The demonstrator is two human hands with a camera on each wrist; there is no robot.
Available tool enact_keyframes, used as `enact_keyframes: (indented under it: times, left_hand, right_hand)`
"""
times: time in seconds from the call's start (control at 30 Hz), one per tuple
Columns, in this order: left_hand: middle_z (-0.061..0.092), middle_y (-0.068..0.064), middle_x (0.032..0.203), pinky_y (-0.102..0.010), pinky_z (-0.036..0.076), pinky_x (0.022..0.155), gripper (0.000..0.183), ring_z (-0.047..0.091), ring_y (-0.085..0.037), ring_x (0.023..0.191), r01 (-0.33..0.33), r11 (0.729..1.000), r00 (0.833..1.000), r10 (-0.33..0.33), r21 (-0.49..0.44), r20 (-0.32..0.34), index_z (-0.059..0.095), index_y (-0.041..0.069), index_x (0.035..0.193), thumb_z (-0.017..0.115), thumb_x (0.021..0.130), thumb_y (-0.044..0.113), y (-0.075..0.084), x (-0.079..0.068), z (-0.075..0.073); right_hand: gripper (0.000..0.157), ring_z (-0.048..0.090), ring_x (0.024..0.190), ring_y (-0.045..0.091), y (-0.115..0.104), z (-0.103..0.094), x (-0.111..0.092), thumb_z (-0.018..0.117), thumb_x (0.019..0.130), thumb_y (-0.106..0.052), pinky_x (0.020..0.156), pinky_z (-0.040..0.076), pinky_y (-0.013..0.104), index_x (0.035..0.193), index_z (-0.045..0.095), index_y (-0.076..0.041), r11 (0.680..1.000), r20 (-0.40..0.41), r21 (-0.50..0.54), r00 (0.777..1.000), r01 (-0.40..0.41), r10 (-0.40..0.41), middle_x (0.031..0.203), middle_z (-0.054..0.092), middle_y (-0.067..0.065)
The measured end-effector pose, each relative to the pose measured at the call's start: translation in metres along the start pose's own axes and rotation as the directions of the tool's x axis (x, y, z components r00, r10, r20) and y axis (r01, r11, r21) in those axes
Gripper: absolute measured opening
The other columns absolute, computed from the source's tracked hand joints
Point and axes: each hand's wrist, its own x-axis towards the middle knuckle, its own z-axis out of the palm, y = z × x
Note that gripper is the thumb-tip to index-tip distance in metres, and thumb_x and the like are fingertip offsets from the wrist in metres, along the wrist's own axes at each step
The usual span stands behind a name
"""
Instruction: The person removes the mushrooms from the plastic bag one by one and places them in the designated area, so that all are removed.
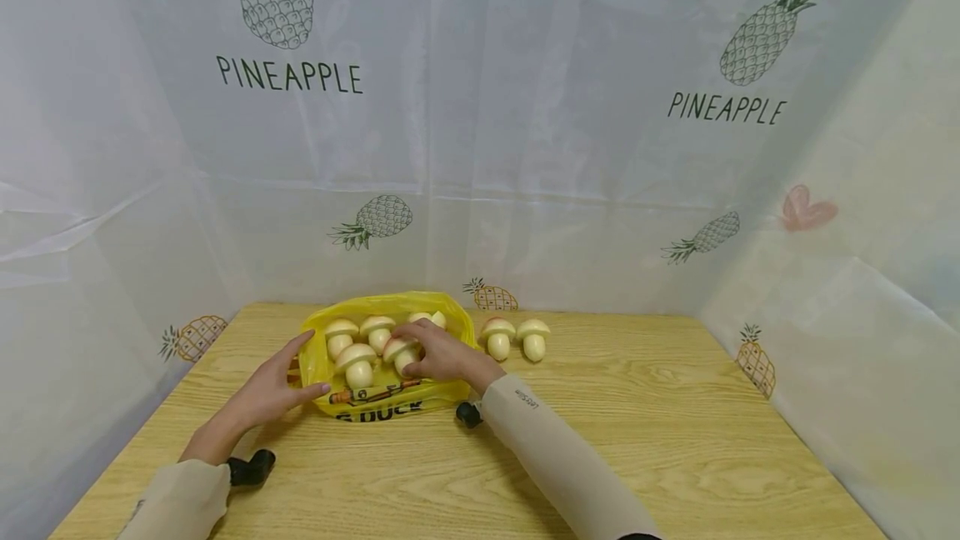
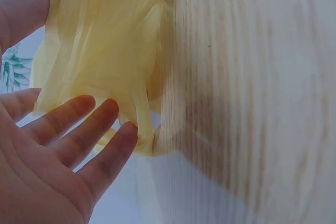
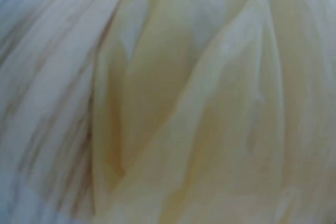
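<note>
While its thumb and fingers curl round one mushroom (image 1: 403, 357) in a narrow grip, the right hand (image 1: 442, 354) sits inside the yellow bag (image 1: 316, 369), so that mushroom is in the bag's right half. Whether it is clear of the plastic beneath is hard to tell, as the hand covers part of it. To its left, a front mushroom (image 1: 357, 367) stands cap up, with a left mushroom (image 1: 341, 340) and a middle mushroom (image 1: 377, 333) behind it. Near the back rim is a far mushroom (image 1: 424, 318), partly hidden by the hand. The bag rests on the wooden table (image 1: 637, 423), its mouth spread wide, black lettering across its front.

At the bag's left side, the left hand (image 1: 273, 386) has thumb and fingers wide apart; the left wrist view shows its fingers fairly straight, against the outer plastic.

Just right of the bag, a near mushroom (image 1: 498, 340) and an end mushroom (image 1: 534, 342) stand side by side on the table. The right sleeve (image 1: 562, 457) slants over the wood in front of them. A pale sheet (image 1: 510, 123) printed with pineapples hangs behind.
</note>
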Motion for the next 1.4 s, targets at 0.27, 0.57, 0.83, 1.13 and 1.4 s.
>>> enact_keyframes:
  times: [0.27,0.57,0.83,1.13,1.4]
  left_hand:
    - [0.023,-0.031,0.150,-0.063,0.042,0.089,0.099,0.040,-0.052,0.123,-0.004,1.000,1.000,0.004,-0.007,0.004,0.015,0.004,0.153,0.073,0.083,0.045,-0.001,0.000,0.000]
    - [0.024,-0.031,0.150,-0.061,0.044,0.088,0.098,0.042,-0.051,0.121,-0.004,1.000,1.000,0.004,0.000,0.000,0.015,0.004,0.153,0.073,0.084,0.041,-0.003,-0.002,-0.001]
    - [0.023,-0.032,0.149,-0.061,0.045,0.087,0.099,0.042,-0.052,0.120,-0.007,1.000,1.000,0.007,0.006,-0.001,0.015,0.003,0.153,0.073,0.083,0.043,-0.004,-0.005,-0.002]
    - [0.023,-0.032,0.149,-0.062,0.044,0.087,0.099,0.041,-0.053,0.121,-0.009,1.000,1.000,0.009,0.010,0.003,0.016,0.003,0.153,0.073,0.083,0.044,-0.001,-0.006,-0.002]
    - [0.023,-0.031,0.150,-0.062,0.043,0.088,0.099,0.042,-0.052,0.121,-0.014,1.000,1.000,0.014,0.001,0.000,0.016,0.005,0.153,0.074,0.082,0.043,0.001,-0.003,0.001]
  right_hand:
    - [0.057,0.051,0.100,0.011,0.001,-0.008,-0.003,0.070,0.089,-0.028,0.081,0.048,0.025,0.141,0.046,-0.026,0.997,-0.048,0.070,0.999,0.008,-0.005,0.138,0.041,0.002]
    - [0.057,0.057,0.090,0.010,-0.001,-0.022,-0.018,0.071,0.088,-0.022,0.076,0.050,0.019,0.140,0.046,-0.021,0.985,-0.125,0.163,0.992,0.051,-0.030,0.139,0.039,0.006]
    - [0.055,0.059,0.091,0.017,0.003,-0.031,-0.039,0.070,0.089,-0.022,0.077,0.051,0.020,0.139,0.046,-0.024,0.982,-0.176,0.182,0.984,0.043,-0.010,0.138,0.040,0.001]
    - [0.054,0.062,0.086,0.019,0.014,-0.042,-0.063,0.070,0.088,-0.016,0.078,0.054,0.027,0.137,0.048,-0.023,0.979,-0.263,0.186,0.964,0.086,-0.035,0.139,0.040,-0.001]
    - [0.059,0.062,0.084,0.022,0.025,-0.050,-0.085,0.070,0.086,-0.010,0.078,0.055,0.036,0.139,0.045,-0.020,0.974,-0.317,0.198,0.948,0.110,-0.042,0.135,0.042,0.004]
